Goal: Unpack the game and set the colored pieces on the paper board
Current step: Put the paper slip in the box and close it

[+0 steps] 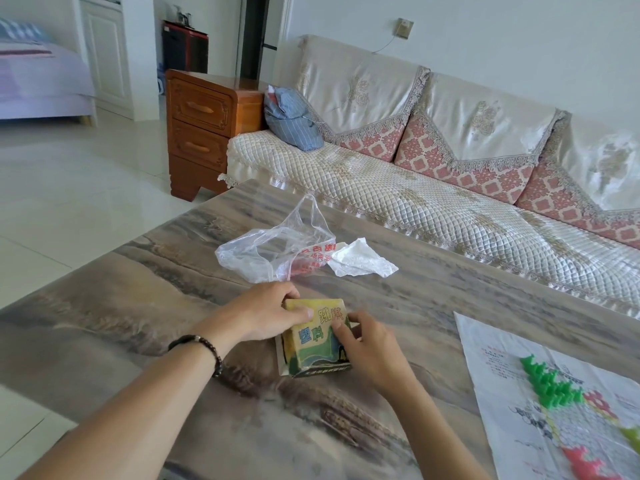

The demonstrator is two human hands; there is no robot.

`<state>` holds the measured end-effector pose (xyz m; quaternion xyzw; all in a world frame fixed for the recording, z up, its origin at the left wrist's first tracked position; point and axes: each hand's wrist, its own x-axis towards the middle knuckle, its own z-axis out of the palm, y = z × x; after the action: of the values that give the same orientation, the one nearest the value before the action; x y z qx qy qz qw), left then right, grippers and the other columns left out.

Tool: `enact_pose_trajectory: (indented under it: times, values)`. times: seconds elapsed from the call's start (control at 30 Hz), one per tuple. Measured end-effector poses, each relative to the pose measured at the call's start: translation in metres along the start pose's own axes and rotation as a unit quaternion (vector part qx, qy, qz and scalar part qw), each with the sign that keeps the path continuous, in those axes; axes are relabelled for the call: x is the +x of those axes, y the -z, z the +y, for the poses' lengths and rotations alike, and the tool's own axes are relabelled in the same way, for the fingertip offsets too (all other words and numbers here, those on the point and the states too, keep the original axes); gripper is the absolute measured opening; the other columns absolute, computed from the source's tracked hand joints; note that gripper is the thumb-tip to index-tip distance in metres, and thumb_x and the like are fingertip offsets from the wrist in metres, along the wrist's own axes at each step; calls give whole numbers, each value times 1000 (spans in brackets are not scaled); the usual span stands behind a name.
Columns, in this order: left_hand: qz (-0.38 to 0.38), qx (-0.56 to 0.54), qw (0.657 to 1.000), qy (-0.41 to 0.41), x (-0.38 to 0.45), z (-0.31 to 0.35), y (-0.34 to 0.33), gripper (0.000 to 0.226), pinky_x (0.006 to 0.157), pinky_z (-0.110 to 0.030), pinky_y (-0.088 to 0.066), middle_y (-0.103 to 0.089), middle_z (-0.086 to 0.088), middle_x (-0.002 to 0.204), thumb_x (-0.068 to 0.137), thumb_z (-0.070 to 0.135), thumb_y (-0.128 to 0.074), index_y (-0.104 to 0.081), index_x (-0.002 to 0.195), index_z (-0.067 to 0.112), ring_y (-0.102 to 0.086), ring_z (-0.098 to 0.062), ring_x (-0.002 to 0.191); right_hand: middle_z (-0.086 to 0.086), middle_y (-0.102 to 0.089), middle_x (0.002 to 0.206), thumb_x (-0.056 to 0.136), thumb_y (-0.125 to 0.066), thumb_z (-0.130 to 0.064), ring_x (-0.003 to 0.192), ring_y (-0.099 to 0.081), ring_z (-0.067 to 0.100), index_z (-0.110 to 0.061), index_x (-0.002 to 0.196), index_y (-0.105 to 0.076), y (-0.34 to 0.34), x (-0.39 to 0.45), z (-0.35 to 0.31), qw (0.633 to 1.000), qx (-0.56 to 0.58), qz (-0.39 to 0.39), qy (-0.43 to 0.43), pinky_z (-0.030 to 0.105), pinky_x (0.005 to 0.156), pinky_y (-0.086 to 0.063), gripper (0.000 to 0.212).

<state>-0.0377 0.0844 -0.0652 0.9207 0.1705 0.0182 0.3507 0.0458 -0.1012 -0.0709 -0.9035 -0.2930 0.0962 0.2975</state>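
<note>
A small yellow and green game box (317,344) with printed characters sits on the table (156,306) in front of me. My left hand (268,311) grips its far left corner, thumb pressed on the lid. My right hand (372,348) holds its right side. The paper board (502,362) lies at the right edge of the view. Several green pieces (550,382) stand on the board's near point, and several red pieces (585,464) stand at the bottom right.
A clear plastic bag (273,247) with red print and a crumpled white paper (362,261) lie beyond the box. A quilted sofa (415,188) runs along the table's far side. A wooden cabinet (204,126) stands at the sofa's left.
</note>
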Motion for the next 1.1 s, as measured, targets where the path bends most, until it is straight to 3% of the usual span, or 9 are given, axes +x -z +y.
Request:
enact_pose_trajectory:
  times: [0.13, 0.27, 0.37, 0.5, 0.67, 0.77, 0.83, 0.97, 1.1]
  values:
    - [5, 46, 999, -4, 3, 3, -3, 42, 74, -36, -50, -67, 2, 90, 83, 62, -54, -66, 90, 22, -63, -15, 80, -3, -57, 112, 90, -47, -56, 98, -57, 18, -25, 125, -50, 2, -13, -8, 995, -56, 58, 51, 37, 85, -48, 46]
    - [-4, 59, 998, -6, 0, 7, -8, 57, 58, -33, -40, -60, -4, 71, 82, 65, -51, -66, 85, 10, -60, -23, 67, -5, -43, 126, 72, -48, -77, 116, -47, 17, -23, 141, -30, 6, -27, -14, 989, -130, -50, 49, 36, 98, -43, 90]
    - [-2, 47, 999, -2, -5, 10, -9, 63, 58, -31, -35, -48, -3, 65, 86, 66, -45, -64, 81, 6, -49, -19, 59, -4, -35, 139, 67, -55, -72, 126, -37, 18, -21, 151, -8, 9, -32, -11, 983, -156, -81, 47, 34, 104, -37, 109]
    - [-6, -2, 1000, 14, -12, 16, -11, 63, 60, -37, -44, -35, -2, 60, 86, 75, -31, -35, 60, 17, -45, -19, 57, -5, -35, 136, 68, -63, -61, 127, -36, 15, -26, 152, 0, 13, -39, -5, 993, -83, -73, 30, 26, 98, -34, 110]
    - [-11, -48, 999, 13, -13, 17, -10, 72, 75, -45, -52, -40, -5, 61, 73, 89, -21, -27, 53, 20, -50, -20, 58, -9, -31, 136, 67, -64, -67, 129, -32, 12, -30, 151, 7, 10, -55, 3, 998, -33, -40, 29, 26, 101, -34, 116]
    - [-14, -34, 999, 14, -12, 20, -12, 68, 66, -38, -46, -39, -3, 55, 79, 82, -29, -28, 52, 20, -49, -21, 54, -7, -26, 142, 67, -61, -72, 132, -25, 14, -24, 152, 9, -4, -68, 1, 997, -64, -13, 42, 28, 108, -29, 120]
    - [-15, -10, 1000, 2, -12, 20, -13, 65, 56, -32, -32, -30, 1, 52, 86, 71, -41, -29, 53, 17, -38, -19, 52, -6, -21, 148, 69, -58, -74, 134, -22, 17, -19, 152, 6, -14, -71, -1, 996, -81, 2, 46, 29, 111, -26, 118]
    - [-33, 14, 999, -5, -10, 14, -17, 53, 54, -27, -33, -46, 0, 57, 87, 55, -56, -62, 72, 4, -46, -16, 52, -3, -20, 152, 71, -55, -74, 137, -22, 19, -14, 152, -3, -11, -64, -1, 993, -111, -17, 46, 28, 112, -25, 114]
    - [-28, -4, 1000, 6, -9, 13, -22, 48, 50, -25, -36, -45, 0, 53, 88, 53, -56, -48, 60, 16, -47, -15, 46, -6, -25, 148, 69, -62, -70, 136, -26, 16, -14, 153, -6, 1, -53, -2, 990, -113, -59, 52, 28, 110, -30, 116]
